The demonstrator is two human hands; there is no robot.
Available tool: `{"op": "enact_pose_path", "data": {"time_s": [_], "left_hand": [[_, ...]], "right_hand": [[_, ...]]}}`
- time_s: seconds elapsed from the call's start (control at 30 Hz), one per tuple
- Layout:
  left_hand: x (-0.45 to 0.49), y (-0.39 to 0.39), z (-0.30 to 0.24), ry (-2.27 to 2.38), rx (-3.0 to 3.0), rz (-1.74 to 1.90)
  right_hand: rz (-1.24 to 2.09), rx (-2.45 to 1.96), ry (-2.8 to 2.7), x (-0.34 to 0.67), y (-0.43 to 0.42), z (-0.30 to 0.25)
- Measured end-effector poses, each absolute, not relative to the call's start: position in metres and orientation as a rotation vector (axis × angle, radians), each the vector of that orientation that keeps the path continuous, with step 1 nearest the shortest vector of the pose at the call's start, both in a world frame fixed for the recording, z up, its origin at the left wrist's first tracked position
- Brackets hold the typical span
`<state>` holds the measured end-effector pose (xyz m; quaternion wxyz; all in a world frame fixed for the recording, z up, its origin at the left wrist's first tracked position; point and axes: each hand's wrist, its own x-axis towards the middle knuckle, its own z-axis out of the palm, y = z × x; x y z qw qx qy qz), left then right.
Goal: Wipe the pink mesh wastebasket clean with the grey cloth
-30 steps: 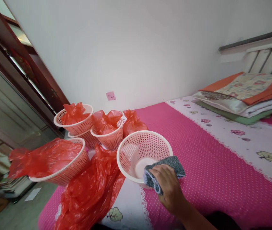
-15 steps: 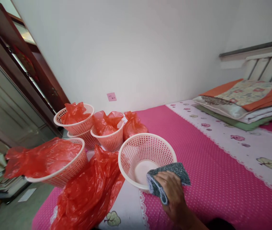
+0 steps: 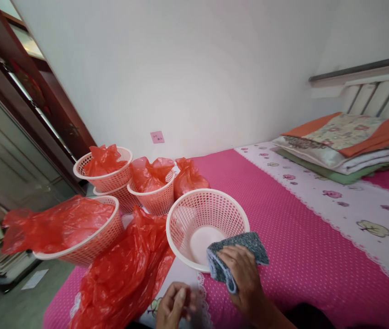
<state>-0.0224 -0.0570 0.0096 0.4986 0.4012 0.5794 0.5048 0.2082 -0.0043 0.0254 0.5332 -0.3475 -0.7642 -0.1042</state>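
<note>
My right hand [image 3: 244, 276] grips a folded dark green cloth [image 3: 254, 246] with a light edge. The cloth lies over the near right rim of a white perforated plastic basket [image 3: 208, 237], which stands upright with nothing in it. Below the basket, at the bottom of the view, is my left hand [image 3: 177, 305]; it touches nothing, its fingers loosely curled and apart, partly blurred. Left of it, a crumpled red plastic bag [image 3: 122, 269] is heaped on the bed.
More baskets with red bags in them, one lying tilted [image 3: 91, 242] and another small one [image 3: 155, 198], stand to the left. Behind is a knotted red bag [image 3: 189, 178]. Folded bedding [image 3: 345, 141] lies far right on the pink bed cover [image 3: 283, 219], against the wall.
My left hand has come into view from the bottom edge. The right hand still holds the cloth at the basket's rim. The whole view has shifted slightly.
</note>
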Motion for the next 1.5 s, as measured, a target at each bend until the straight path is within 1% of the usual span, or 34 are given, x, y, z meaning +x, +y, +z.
{"op": "enact_pose_path", "data": {"time_s": [0.07,0.17,0.4,0.57,0.73,0.83,0.93,1.07,1.13,1.27,1.5], "left_hand": [[-0.01,-0.04,0.027,1.207,0.954,1.186],[0.004,-0.026,0.044,1.161,0.872,1.209],[0.021,-0.036,0.046,1.014,0.688,1.264],[0.031,-0.05,0.042,0.987,0.666,1.295],[0.038,-0.054,0.035,0.957,0.676,1.305],[0.04,-0.056,0.034,0.948,0.705,1.293],[0.04,-0.06,0.031,0.943,0.756,1.238],[0.034,-0.066,0.019,1.012,0.755,1.236],[0.03,-0.068,0.012,1.074,0.731,1.24],[0.024,-0.07,0.003,1.13,0.695,1.246],[0.029,-0.072,0.004,1.088,0.621,1.257]], "right_hand": [[-0.255,-0.838,-1.814,0.209,-0.006,0.026],[-0.257,-0.858,-1.817,0.212,-0.01,0.025],[-0.297,-0.868,-1.905,0.222,-0.029,0.024],[-0.105,-0.927,-1.935,0.246,-0.039,0.058],[0.168,-1.048,-1.613,0.273,-0.019,0.107],[0.248,-1.017,-1.456,0.259,-0.002,0.132],[0.196,-0.801,-1.621,0.22,0.01,0.142],[0.09,-0.568,-2.428,0.169,0.01,0.13],[-0.027,-0.537,-2.667,0.157,0.008,0.122],[-0.242,-0.464,-2.73,0.153,0.009,0.118],[-0.395,-0.323,-2.791,0.135,0.03,0.127]]}}
